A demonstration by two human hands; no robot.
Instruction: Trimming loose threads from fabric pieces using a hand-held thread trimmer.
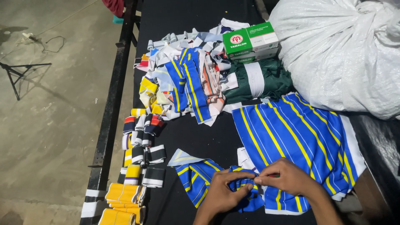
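Both hands are bunched together at the near edge of the black worktop [200, 141], working the same small blue collar piece with yellow stripes [200, 177]. The left hand [223, 192] is curled over it from the left with fingers closed down on the fabric, and the right hand [287, 177] comes in from the right with thumb and forefinger pinched tight on the bit of cloth between them — so both grips are shut on that piece, nothing else in either one as far as I can see. There might be something tiny and reddish at the right fingertips, but it's too small to tell. The piece runs left from the pinch: its long axis lies roughly along the worktop edge, the loose end fanned out to the left of the left hand, so the left hand is the nearer one to the free length. Just right of and under the right hand is a larger folded stack of blue-and-yellow striped fabric [291, 129]. Farther up there's a messy heap of mixed striped scraps [183, 83], a dark green bundle [258, 79], a green-and-white box [250, 39] and a big white sack [341, 50] — plus small folded rib pieces [139, 154] lined up along the left edge.
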